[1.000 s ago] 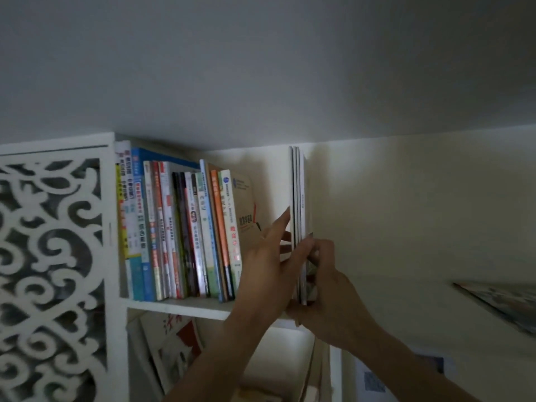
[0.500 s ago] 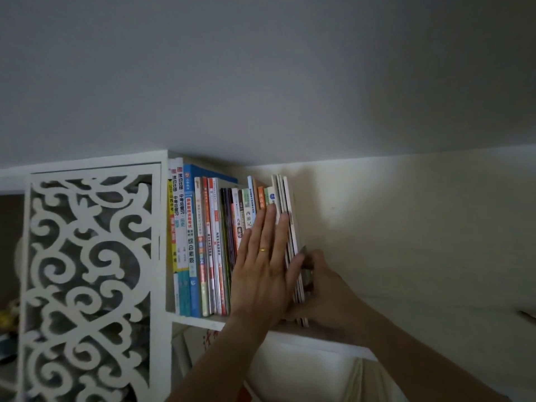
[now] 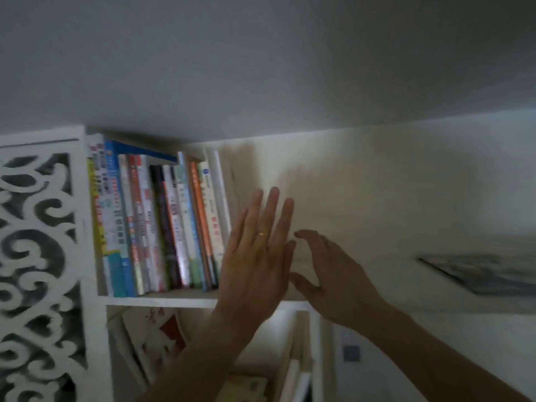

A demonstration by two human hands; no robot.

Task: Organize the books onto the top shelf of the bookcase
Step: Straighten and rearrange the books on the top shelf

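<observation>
- My left hand point(image 3: 255, 256) is raised in front of the top shelf point(image 3: 162, 300), fingers straight and spread a little, palm turned to the books, holding nothing. A thin gold ring point(image 3: 263, 234) sits on one finger.
- My right hand point(image 3: 327, 274) hovers just right of the left one, fingers loosely bent and parted, thumb stretched toward the left hand's edge. It holds nothing either.
- The two hands are close together, nearly touching at the little finger and thumb; I cannot tell whether they actually meet.
- The row of books point(image 3: 156, 224) stands upright on the top shelf, packed against the left side of the bookcase, spines facing me. A tall blue book point(image 3: 111, 204) is near the left end, an orange spine point(image 3: 198, 216) toward the right.
- The white thin books point(image 3: 219, 198) close the row on its right end, leaning slightly left against the others, just left of my left hand. Whether my fingers touch them I cannot tell; the view is blurred.
- The white carved side panel point(image 3: 40, 256) with scroll cut-outs fills the left edge of the scene.
- On the shelf below, more books point(image 3: 156, 338) lean at an angle, dim and hard to make out.
- Far right, a flat picture book point(image 3: 481, 274) lies on a pale ledge, well apart from my hands.
- The grey ceiling point(image 3: 261, 59) fills the upper half.
</observation>
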